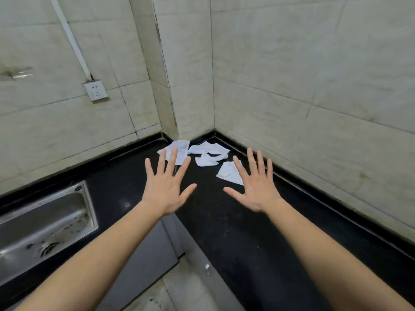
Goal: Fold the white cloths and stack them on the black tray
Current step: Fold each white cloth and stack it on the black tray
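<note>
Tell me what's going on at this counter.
A person stretches both arms over a black counter, left hand and right hand open with fingers spread, holding nothing. Four or so white cloths lie loose and crumpled in the corner by the tiled walls. A steel sink sits at the left. No tray shows, and nothing is stacked.

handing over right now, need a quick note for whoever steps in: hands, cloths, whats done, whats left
Hands: left hand and right hand are both open, fingers spread, holding nothing, over the black counter.
Cloths: four lie loose in the counter's corner: left cloth, back cloth, middle cloth, right cloth.
Tray: none can be told apart from the counter.
Done: nothing stacked.
Left: fold all four, stack them.
</note>
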`<state>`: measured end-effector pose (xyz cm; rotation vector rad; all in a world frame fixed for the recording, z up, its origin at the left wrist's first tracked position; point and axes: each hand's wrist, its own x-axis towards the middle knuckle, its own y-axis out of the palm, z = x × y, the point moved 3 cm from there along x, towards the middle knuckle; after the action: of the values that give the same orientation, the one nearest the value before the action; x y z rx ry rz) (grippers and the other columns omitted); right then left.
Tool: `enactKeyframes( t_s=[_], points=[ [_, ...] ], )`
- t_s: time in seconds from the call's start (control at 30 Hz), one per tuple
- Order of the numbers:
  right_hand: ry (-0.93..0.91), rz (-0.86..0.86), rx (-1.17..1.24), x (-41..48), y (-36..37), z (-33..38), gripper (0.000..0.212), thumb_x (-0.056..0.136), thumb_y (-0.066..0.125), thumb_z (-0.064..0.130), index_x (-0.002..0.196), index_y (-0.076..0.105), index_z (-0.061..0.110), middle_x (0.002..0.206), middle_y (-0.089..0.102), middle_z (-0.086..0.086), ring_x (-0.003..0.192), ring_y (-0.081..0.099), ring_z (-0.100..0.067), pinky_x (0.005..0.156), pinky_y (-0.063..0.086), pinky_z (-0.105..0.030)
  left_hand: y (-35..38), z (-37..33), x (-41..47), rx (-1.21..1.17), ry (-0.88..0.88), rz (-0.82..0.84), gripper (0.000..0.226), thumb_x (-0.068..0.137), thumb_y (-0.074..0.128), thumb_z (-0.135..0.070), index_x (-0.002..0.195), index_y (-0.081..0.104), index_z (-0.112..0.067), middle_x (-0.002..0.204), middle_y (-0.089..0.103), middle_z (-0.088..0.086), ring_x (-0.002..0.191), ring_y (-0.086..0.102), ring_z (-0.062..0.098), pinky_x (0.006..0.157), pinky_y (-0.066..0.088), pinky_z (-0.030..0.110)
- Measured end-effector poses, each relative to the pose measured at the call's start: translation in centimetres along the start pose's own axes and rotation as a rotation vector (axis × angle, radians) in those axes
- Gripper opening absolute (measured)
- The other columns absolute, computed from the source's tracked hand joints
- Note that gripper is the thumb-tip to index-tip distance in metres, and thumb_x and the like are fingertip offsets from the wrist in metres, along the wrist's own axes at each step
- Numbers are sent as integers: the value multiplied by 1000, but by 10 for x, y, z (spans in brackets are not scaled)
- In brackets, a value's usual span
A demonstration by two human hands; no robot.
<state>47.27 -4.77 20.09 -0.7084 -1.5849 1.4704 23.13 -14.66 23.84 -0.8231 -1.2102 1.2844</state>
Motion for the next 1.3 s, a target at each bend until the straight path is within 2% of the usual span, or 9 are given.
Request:
enactKeyframes(
  t_s=[0.27,0.43,0.73,0.83,0.93,1.07,1.13,1.2,1.3],
  points=[
    [129,64,-9,112,15,-54,99,82,20,88,156,-19,34,161,-30,-13,147,-27,-42,119,-9,-63,25,6,123,-49,46,11,80,93,9,-75,157,-13,-31,165,-17,12,151,-14,36,116,1,67],
    [205,106,8,154,38,-73,96,86,23,84,158,-11,30,164,-21,-14,149,-22,-41,121,-7,-57,61,11,189,-92,101,58,78,91,1,-74,156,-15,-33,165,-14,12,152,-11,35,117,-1,66],
    [473,330,-25,209,130,-98,83,98,37,62,160,4,18,167,2,-14,153,-4,-37,123,6,-50,184,-4,322,-231,363,177,86,85,-3,-71,159,5,-28,166,-5,14,153,0,37,117,3,67],
    [574,440,-24,219,149,-100,82,98,42,57,160,6,17,167,4,-13,154,-4,-35,123,8,-47,218,-16,354,-255,471,284,85,84,-7,-70,158,-2,-28,165,-11,15,152,-5,37,116,1,66],
    [650,486,19,219,160,-98,80,98,45,52,160,7,18,167,8,-11,154,1,-32,123,13,-46,240,-31,373,-271,579,322,73,98,10,-65,158,-5,-26,165,-13,15,152,-7,37,117,4,66],
    [717,511,69,217,184,-92,70,101,44,38,159,11,18,166,12,-10,153,8,-30,122,18,-44,265,-59,385,-294,701,373,70,103,23,-54,158,-4,-22,164,-17,12,152,-7,34,118,8,61],
    [725,530,112,217,200,-84,65,101,41,27,159,13,17,166,12,-10,153,10,-29,121,19,-44,278,-73,383,-321,750,406,67,104,28,-46,159,1,-17,165,-15,9,152,0,32,118,18,55],
    [726,551,172,219,223,-77,65,100,39,17,159,14,16,167,11,-9,153,10,-28,121,19,-43,293,-85,381,-341,783,456,66,105,34,-40,158,6,-13,166,-12,6,149,16,29,114,31,47],
    [730,549,230,227,254,-69,65,99,36,12,159,13,15,167,10,-7,153,10,-27,123,16,-44,312,-99,384,-376,773,497,64,105,37,-36,157,10,-12,167,-8,4,138,35,30,111,36,41]
  ],
)
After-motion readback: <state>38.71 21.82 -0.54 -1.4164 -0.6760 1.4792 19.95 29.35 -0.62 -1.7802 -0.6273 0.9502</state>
